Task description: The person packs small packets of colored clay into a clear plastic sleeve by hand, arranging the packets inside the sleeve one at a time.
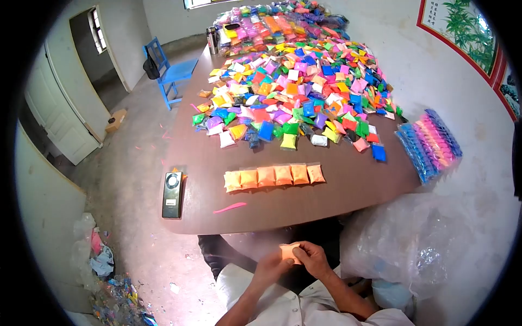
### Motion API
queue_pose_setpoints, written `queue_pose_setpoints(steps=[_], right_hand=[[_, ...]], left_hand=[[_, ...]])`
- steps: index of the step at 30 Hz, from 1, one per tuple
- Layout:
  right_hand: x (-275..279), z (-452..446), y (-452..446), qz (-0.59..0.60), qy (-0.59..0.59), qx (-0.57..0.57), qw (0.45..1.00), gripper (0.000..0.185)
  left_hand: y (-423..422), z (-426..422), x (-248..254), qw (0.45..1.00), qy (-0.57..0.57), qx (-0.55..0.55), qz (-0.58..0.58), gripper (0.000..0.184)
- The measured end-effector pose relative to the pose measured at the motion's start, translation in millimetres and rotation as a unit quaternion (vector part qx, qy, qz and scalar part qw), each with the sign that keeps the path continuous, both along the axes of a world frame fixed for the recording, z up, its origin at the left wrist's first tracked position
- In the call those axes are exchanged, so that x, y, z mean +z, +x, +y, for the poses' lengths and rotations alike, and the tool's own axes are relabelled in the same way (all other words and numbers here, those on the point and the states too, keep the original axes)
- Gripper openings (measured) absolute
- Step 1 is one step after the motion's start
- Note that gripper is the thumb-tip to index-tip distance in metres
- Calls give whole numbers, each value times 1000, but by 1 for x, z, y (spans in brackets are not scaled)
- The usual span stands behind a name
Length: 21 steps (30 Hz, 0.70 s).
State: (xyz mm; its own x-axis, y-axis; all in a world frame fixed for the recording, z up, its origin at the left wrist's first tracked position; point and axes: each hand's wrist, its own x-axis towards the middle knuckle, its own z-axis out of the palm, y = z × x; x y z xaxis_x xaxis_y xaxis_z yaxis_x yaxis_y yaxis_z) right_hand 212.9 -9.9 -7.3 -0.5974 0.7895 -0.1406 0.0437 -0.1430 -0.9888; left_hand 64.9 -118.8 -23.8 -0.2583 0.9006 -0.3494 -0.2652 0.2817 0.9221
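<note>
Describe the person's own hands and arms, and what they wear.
The left hand and right hand are ungloved, with no watch or bracelet visible. Both forearms are bare. A white sleeve shows by the right elbow, part of a white shirt with front buttons.

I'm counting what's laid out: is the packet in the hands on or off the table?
Off: the left hand and right hand hold the orange packet outside the near edge of the table.
</note>
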Motion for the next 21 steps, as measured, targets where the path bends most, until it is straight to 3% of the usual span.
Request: queue_pose_setpoints(steps=[5,8,13,15,18,21], right_hand=[[-11,-9,-8,18,-43,-20,999,22],[-6,-15,-13,-16,-4,-10,1000,22],[-3,-10,-14,-28,4,36,999,20],[-21,-10,-12,-9,-27,31,999,18],[2,-9,-14,-35,-11,4,999,19],[-14,-7,-14,-6,-25,13,1000,17]], left_hand=[[0,-5,9,1000,13,11,-12,20],[-5,-12,3,998,-8,53,-41,20],[-9,-18,16,996,71,58,-18,21],[-11,-22,8,999,24,27,6,26],[-8,-22,1,999,20,38,12,30],[-4,-15,21,994,24,102,-13,14]])
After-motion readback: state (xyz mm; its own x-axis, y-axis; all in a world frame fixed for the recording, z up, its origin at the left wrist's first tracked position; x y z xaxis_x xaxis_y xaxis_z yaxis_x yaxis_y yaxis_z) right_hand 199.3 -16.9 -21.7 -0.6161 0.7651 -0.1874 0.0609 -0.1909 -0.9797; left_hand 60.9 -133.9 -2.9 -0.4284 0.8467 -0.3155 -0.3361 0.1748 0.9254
